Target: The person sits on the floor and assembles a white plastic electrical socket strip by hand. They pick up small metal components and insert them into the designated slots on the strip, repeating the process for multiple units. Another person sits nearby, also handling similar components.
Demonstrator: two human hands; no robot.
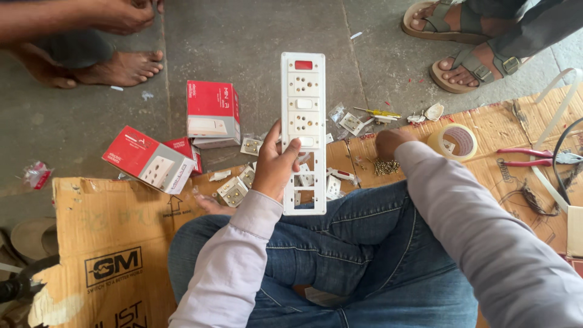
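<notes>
The left hand (pixel 274 167) is clamped on a white switch plate (pixel 303 130), long axis running up the frame; the right hand (pixel 388 144), fingers bunched, touches the screws (pixel 385 166) at centre-right.

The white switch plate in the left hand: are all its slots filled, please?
No. The white switch plate has fitted upper modules, but its lower cut-outs stand empty, left hand holding it.

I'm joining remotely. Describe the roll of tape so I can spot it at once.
Start at the cardboard sheet right of the seated person's knees. Just beyond the right hand lies the tape roll, flat. It is the only ring-shaped thing there, pale beige, left of the red-handled pliers.
</notes>
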